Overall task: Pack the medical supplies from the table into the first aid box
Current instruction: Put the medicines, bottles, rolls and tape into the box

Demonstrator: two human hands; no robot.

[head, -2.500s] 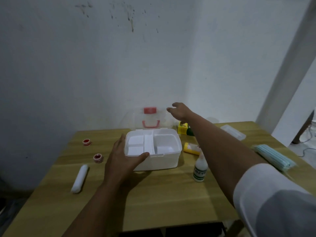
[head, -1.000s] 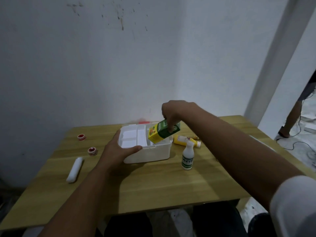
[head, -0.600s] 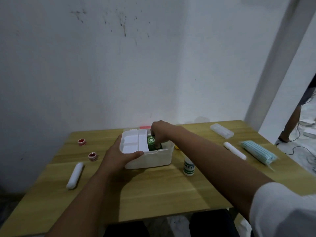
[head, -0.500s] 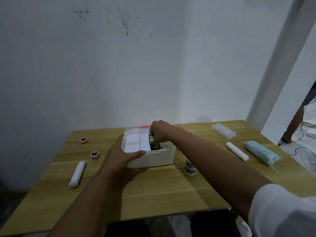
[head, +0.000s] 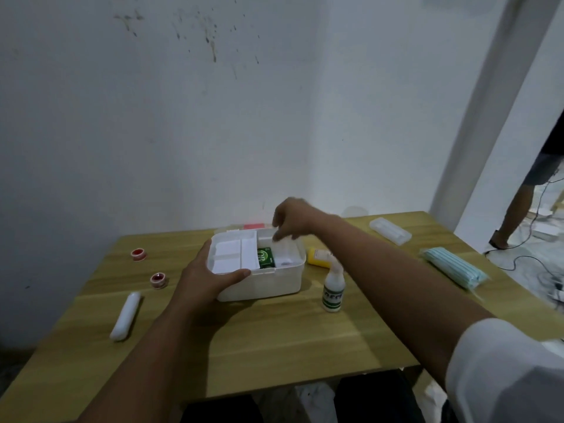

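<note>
A white first aid box stands open at the table's middle, with a white divided tray in its left half. A green carton lies inside, right of the tray. My left hand grips the box's front left rim. Above the box's back edge hovers my right hand, fingers loosely apart and holding nothing. Right of the box stand a small white bottle with a green label and a lying yellow bottle.
On the wooden table: two red tape rolls and a white tube on the left; a pack of blue face masks and a clear case on the right. A person's legs are at the far right.
My right hand picked up the green carton, set it in the box beside the tray, let go and rose above the back edge. The left hand stayed on the rim.
</note>
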